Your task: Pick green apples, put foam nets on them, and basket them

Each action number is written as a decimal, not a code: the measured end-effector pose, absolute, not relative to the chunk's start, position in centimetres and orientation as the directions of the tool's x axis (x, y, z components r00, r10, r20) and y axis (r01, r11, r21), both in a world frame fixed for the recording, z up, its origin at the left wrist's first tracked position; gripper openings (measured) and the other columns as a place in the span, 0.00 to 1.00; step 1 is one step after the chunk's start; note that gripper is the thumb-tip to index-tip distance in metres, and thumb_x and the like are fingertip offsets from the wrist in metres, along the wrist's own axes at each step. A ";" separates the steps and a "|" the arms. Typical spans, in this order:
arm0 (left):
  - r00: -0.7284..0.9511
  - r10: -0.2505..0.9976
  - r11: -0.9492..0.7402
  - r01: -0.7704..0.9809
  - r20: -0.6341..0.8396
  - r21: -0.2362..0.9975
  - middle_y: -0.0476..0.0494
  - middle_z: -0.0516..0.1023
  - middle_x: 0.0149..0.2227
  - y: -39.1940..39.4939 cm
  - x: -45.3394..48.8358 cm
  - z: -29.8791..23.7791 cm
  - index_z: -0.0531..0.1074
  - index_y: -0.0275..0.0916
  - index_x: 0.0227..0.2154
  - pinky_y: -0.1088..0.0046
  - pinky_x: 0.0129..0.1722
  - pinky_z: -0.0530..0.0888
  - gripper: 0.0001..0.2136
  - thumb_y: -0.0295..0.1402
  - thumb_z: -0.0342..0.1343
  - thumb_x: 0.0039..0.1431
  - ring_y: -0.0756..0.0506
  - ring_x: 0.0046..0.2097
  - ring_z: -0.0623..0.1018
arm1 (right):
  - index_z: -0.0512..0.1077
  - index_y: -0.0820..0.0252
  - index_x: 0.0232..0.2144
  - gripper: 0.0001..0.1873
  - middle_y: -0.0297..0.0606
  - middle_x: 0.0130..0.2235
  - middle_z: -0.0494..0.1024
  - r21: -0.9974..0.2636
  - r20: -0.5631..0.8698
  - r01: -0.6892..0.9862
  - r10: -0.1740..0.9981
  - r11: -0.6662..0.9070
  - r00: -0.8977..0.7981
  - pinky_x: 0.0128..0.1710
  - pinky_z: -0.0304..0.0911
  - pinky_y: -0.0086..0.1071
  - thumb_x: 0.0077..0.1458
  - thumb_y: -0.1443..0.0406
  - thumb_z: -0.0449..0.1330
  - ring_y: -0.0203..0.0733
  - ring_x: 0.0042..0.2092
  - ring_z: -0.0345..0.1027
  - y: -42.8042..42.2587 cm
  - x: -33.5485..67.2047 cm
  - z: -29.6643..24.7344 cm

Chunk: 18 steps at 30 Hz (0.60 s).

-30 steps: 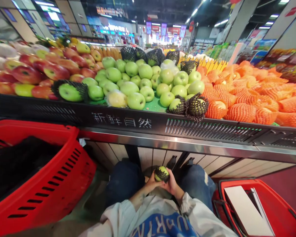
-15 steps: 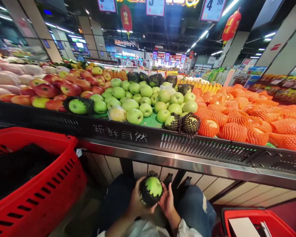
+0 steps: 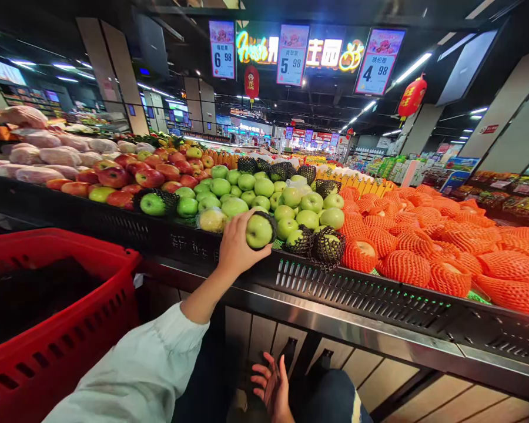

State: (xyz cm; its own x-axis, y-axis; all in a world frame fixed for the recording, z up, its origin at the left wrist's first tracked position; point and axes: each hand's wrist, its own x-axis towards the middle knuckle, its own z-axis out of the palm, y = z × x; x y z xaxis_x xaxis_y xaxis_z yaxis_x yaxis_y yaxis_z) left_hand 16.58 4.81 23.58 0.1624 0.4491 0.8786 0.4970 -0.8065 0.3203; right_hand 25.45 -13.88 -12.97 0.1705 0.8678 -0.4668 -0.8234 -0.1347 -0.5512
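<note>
My left hand reaches over the display's front edge, its fingers wrapped round a green apple. Black foam netting shows behind that apple's right side. Directly beyond it lies the pile of loose green apples. Low in front of the stand, my right hand is palm up with its fingers apart, holding nothing. Just right of the held apple, two netted green apples sit at the display's edge. A bagged yellowish fruit lies just left of my left hand.
Red apples fill the left part of the stand, and oranges in orange foam nets the right. A red basket with something dark inside stands at my left. Price signs hang overhead. At far left another person's hand is over wrapped fruit.
My left hand has carried the netted apple from my lap up to the display. The right hand has let it go and stays low. The view has tilted up.
</note>
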 end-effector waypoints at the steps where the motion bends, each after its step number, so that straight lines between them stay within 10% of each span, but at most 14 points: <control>1: 0.195 0.480 -0.782 0.537 0.855 0.317 0.36 0.73 0.54 5.2 17.2 23.7 0.63 0.40 0.61 0.53 0.59 0.69 0.39 0.36 0.70 0.44 0.32 0.56 0.72 | 0.70 0.58 0.51 0.51 0.41 0.35 0.85 -0.550 -0.465 -0.824 0.870 -0.136 0.167 0.22 0.61 0.25 0.35 0.29 0.62 0.38 0.29 0.77 -13.8 25.5 -12.9; 7: 0.306 0.695 -0.566 0.791 0.651 0.233 0.34 0.76 0.51 5.8 19.7 24.5 0.68 0.39 0.60 0.51 0.53 0.69 0.37 0.47 0.66 0.47 0.28 0.54 0.70 | 0.70 0.57 0.51 0.50 0.41 0.35 0.85 -0.554 -0.443 -0.820 0.884 -0.140 0.149 0.22 0.54 0.23 0.37 0.30 0.62 0.39 0.31 0.77 -14.0 25.3 -12.5; 18: 0.486 0.609 -0.678 0.729 0.627 0.094 0.34 0.79 0.52 8.1 18.3 25.2 0.69 0.37 0.58 0.51 0.62 0.62 0.32 0.50 0.60 0.53 0.32 0.57 0.71 | 0.74 0.58 0.46 0.50 0.40 0.32 0.84 -0.591 -0.476 -0.787 0.865 -0.179 0.161 0.21 0.56 0.24 0.29 0.31 0.66 0.39 0.28 0.74 -13.2 25.5 -14.1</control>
State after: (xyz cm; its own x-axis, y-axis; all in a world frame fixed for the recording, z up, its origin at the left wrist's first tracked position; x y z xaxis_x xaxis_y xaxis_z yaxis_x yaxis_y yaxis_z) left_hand 18.30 8.15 25.21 0.4864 0.6090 0.6265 0.7287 -0.6784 0.0938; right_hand 25.53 -13.17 -14.08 0.1610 0.8645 -0.4761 -0.7869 -0.1786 -0.5906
